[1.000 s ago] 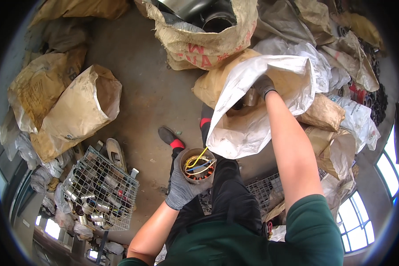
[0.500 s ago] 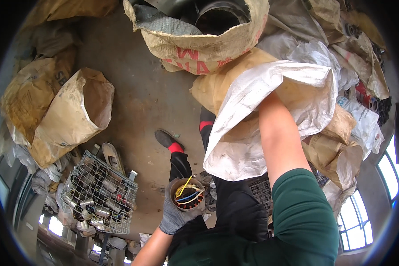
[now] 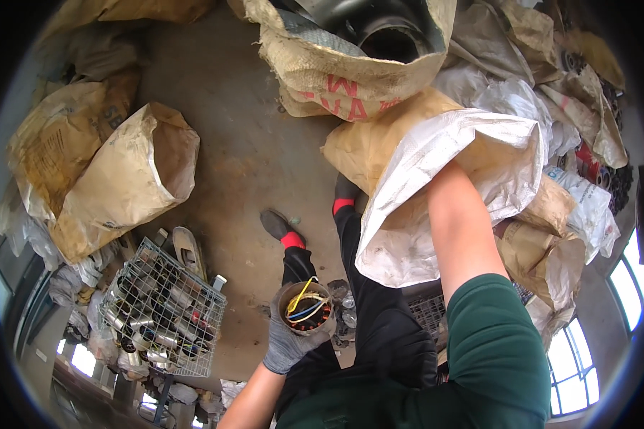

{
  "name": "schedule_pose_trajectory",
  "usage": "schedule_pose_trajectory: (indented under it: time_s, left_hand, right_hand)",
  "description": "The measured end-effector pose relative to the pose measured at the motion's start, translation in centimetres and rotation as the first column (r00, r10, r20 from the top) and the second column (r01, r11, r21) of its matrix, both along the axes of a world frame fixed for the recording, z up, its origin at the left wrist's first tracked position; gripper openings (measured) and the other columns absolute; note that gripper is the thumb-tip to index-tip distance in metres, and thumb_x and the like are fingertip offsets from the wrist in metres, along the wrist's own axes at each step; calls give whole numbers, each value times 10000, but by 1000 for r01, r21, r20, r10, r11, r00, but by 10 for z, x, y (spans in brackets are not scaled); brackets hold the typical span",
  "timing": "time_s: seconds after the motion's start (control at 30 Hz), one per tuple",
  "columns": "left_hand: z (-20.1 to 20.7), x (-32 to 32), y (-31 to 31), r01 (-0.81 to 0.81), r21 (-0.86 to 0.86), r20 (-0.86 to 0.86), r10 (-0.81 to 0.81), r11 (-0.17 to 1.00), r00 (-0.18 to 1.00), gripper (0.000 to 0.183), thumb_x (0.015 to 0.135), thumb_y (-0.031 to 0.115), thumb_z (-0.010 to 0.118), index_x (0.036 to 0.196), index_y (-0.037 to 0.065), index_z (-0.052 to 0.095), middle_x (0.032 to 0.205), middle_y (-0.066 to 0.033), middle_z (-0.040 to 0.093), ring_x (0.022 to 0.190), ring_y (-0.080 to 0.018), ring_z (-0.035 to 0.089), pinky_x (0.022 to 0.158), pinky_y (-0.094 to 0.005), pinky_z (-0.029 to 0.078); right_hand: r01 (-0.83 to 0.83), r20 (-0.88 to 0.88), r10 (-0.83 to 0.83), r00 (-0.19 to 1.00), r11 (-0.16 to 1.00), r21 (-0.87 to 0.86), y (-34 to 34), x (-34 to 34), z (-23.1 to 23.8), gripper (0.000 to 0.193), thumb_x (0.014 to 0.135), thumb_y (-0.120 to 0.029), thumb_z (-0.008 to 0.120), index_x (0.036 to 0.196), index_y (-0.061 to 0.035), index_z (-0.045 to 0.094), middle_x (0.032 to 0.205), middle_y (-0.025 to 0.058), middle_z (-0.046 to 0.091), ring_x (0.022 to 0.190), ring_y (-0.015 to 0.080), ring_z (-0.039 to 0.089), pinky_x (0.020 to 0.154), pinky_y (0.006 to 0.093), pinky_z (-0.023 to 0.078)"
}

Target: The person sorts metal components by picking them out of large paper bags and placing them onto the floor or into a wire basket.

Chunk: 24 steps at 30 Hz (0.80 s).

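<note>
Plainly, the left hand (image 3: 285,346) has the cylinder (image 3: 318,330) in its grasp, the gloved fingers and palm curved around the outer wall and spread only as wide as that round body. The cylinder is held open end up, in front of the person's legs (image 3: 386,314). The right hand is out of sight inside the white sack (image 3: 408,179) (only the bare forearm (image 3: 464,222) shows, entering the mouth), so whether its fingers are spread or pressed together, one cannot tell.

A folded flap of the white sack stands in the way, covering the wrist. Just behind lies a tan sack (image 3: 365,146), and beyond that a woven sack (image 3: 315,68) with a dark, glossy piece (image 3: 401,39) in its mouth. To the left, a wire basket (image 3: 186,266) full of metal parts (image 3: 154,336) sits near an open paper bag (image 3: 122,189).

The cylinder is dull, brownish metal; within it run a yellow wire (image 3: 302,294) and a blue wire (image 3: 306,313), with orange bits low around the inside. The glove is grey knit, the white sack creased and smudged, the woven one frayed along its rim, the floor (image 3: 243,143) brown and stained.
</note>
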State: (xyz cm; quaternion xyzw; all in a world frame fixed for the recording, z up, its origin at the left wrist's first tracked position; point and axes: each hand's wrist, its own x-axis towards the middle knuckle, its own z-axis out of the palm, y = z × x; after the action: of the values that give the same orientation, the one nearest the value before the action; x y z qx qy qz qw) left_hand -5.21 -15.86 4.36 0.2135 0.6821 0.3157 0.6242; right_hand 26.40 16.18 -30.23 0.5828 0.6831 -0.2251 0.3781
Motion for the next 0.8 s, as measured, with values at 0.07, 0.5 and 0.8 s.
schedule_pose_trajectory:
  time_s: [0.07, 0.5, 0.8]
  left_hand:
    - [8, -5, -3, -47, -20, -4, 47, 999, 999, 1055, 623, 339, 929, 1399, 15, 290, 1304, -145, 533, 1189, -250, 569, 1026, -392, 468]
    - [42, -95, -136, -550, -139, 215, 567, 824, 795, 823, 681, 336, 864, 1335, 47, 455, 1147, -68, 611, 1052, -214, 612, 955, -354, 505]
    - [127, -359, -375, -947, 80, -205, 935, 312, 291, 780, 789, 480, 763, 1380, 66, 466, 1277, -125, 572, 1127, -301, 578, 957, -461, 501]
  right_hand:
    - [-55, -28, 55, 998, 998, 2, -7, -12, 16, 464, 893, -294, 580, 1331, -141, 574, 1376, 144, 568, 1233, 343, 555, 1040, 397, 438]
    - [-146, -386, 233, 892, 960, 240, -97, -73, 349, 152, 860, -94, 567, 994, -56, 629, 1055, 158, 630, 885, 381, 631, 785, 465, 520]
    - [-117, -689, 319, 650, 939, 324, -200, -122, 478, 258, 741, -38, 689, 993, -68, 646, 1093, 115, 664, 910, 364, 609, 807, 452, 503]
